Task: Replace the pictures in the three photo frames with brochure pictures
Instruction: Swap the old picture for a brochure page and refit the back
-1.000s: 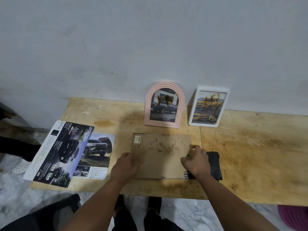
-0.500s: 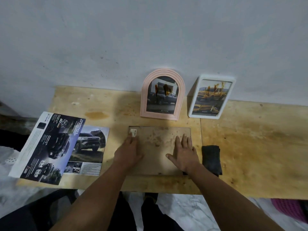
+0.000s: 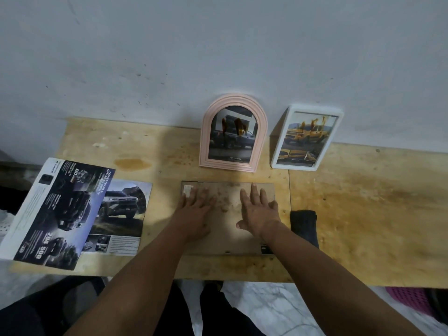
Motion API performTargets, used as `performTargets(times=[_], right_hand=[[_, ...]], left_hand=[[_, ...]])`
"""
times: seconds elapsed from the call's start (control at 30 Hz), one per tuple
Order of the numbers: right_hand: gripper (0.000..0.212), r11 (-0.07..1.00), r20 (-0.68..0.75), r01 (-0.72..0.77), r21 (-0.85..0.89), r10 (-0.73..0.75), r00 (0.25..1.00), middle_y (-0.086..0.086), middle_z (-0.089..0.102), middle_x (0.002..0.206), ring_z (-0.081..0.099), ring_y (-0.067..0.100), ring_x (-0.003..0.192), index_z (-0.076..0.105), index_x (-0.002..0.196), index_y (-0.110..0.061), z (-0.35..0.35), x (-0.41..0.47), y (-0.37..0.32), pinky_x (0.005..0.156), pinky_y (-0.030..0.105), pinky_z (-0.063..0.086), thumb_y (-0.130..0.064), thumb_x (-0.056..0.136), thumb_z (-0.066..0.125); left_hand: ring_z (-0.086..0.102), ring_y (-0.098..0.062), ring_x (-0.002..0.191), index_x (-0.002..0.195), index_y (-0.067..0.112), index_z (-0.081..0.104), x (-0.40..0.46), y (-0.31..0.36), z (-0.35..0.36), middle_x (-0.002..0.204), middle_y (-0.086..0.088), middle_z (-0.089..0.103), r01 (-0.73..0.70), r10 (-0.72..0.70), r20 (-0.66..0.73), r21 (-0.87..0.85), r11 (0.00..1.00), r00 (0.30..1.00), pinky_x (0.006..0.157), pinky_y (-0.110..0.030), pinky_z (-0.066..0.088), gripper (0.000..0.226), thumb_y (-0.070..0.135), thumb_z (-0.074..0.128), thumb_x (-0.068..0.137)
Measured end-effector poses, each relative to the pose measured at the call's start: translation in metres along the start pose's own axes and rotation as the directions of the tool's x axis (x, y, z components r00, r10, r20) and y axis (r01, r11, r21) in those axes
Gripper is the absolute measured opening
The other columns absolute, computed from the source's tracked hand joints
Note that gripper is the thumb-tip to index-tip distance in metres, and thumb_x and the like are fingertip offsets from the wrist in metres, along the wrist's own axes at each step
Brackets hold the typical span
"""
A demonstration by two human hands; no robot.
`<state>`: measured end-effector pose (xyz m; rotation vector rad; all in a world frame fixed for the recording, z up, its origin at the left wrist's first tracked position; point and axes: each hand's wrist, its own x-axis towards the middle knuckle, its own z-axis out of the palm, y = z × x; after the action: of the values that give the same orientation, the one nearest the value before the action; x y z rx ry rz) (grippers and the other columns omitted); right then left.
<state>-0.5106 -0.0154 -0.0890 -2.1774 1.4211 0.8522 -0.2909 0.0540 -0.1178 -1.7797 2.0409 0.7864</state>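
Head view is showing both hands lying flat, fingers straight, on the brown backing board (image 3: 228,224) of a face-down frame on the plywood table (image 3: 363,214): left hand (image 3: 194,214) and right hand (image 3: 260,212) are gripping nothing, probably pressing the board home. Leaning upright against the wall, the pink arched frame (image 3: 233,133) and white frame (image 3: 306,138) are already displaying truck pictures. Brochure sheets (image 3: 72,212) are lying well left; a black cloth (image 3: 304,224) is sitting just right.

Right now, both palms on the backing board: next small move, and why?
Probably press the backing board down evenly. The left hand and right hand lie flat on it, fingers straight. The frame is face down, and a small clip shows at its near edge.
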Motion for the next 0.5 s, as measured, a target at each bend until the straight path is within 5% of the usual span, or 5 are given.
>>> performTargets(times=[0.5], right_hand=[[0.125,0.999,0.093,-0.020,-0.041,0.024,0.995,0.021,-0.028,0.164,-0.013,0.046,0.153,-0.017,0.160,-0.018,-0.021,-0.008,-0.017,0.121,0.060,0.021,-0.061,0.082,0.070]], left_hand=[[-0.026,-0.034,0.156,0.163,0.036,-0.010,0.000,0.005,-0.001,0.168,-0.002,-0.028,0.042,-0.044,-0.038,-0.043,0.998,0.998,0.127,-0.056,-0.009,0.095,0.063,0.053,0.097]])
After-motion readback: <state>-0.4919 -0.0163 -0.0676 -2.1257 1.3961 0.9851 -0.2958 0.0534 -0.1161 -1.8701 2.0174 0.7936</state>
